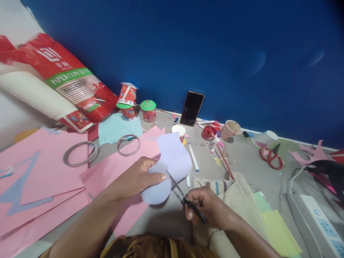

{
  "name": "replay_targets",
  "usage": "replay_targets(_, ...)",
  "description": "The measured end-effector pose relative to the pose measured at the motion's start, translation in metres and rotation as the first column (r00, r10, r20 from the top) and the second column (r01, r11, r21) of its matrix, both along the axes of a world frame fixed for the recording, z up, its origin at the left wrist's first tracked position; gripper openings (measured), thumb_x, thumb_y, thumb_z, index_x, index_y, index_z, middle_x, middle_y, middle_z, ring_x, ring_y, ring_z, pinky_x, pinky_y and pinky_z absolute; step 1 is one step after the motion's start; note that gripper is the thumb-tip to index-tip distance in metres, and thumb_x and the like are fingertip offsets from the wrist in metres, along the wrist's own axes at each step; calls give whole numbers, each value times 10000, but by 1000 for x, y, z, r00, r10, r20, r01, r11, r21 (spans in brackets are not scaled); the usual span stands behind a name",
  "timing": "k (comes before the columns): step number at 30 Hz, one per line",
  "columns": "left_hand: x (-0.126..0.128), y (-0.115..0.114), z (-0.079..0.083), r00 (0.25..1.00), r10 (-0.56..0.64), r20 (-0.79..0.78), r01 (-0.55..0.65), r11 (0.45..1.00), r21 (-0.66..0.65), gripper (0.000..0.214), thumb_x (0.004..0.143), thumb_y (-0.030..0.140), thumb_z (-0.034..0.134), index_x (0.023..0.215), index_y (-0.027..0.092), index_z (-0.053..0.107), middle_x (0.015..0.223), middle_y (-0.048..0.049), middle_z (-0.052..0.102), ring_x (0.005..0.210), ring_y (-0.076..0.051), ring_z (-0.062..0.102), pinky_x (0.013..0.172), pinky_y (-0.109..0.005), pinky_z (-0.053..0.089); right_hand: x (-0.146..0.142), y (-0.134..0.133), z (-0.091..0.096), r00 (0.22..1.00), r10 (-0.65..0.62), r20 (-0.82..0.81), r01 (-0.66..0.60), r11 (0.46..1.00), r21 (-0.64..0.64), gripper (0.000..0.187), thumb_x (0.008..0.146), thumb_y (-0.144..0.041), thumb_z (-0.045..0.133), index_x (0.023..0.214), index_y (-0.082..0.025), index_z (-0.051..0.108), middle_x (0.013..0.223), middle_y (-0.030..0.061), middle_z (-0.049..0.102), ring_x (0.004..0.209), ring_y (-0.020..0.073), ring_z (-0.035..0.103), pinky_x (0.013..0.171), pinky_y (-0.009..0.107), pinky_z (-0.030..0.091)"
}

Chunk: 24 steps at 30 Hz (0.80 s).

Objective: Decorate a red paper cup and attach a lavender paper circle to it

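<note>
Phone leans against the blue wall, probably propped so its dark screen faces the person; places here are taken from it. Lavender paper is held on the near side of the phone, slightly left. Left hand pinches it, thumb flat on top, fingers beneath, no gap at the grip; apparently this steadies the sheet beside the cutting edge. Its lower part is rounded; cannot tell whether one piece or two. Right hand, nearer the person than the phone and a little right, has its fingers curled closely round the handles of black-handled scissors. Blades reach across the paper, tips near the left thumb, likely angled to follow the curve; how far the blades are parted is unclear. Containers: far left of the phone, a red bag of paper cups, with a nested stack of white cups beside it. Just near-left of the phone, a small cup shows white on top; inside or base, cannot tell. Right of the phone, a red tub holds something red; beyond it a tilted cup, stained inside, contents unclear.
</note>
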<state>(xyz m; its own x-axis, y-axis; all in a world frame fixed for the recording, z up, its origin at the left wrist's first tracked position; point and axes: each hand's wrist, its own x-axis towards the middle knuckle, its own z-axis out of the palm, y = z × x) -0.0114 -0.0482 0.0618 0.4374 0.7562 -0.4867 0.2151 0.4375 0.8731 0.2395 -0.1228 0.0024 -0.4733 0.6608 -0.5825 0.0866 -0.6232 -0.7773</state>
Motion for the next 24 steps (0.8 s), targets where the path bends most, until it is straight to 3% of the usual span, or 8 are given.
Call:
replay_targets(12,-6,3,-1,994,-99,-52,100,995,19,303,742,456,749,773,155,736,669,-3,624,607,-148,533,555,-238,398,1,1,5,999,33,33,-34,999,33,398,675,-456,898,608,-202,600,600,-48,635,504,69,503,497,206,379)
replay_targets(24,-5,2,-2,984,-156,-84,164,983,86,240,744,406,710,669,192,632,633,14,580,596,-157,530,527,-242,387,3,0,6,997,63,40,-65,996,60,230,703,-335,774,605,-207,610,598,-45,635,515,73,501,516,208,384)
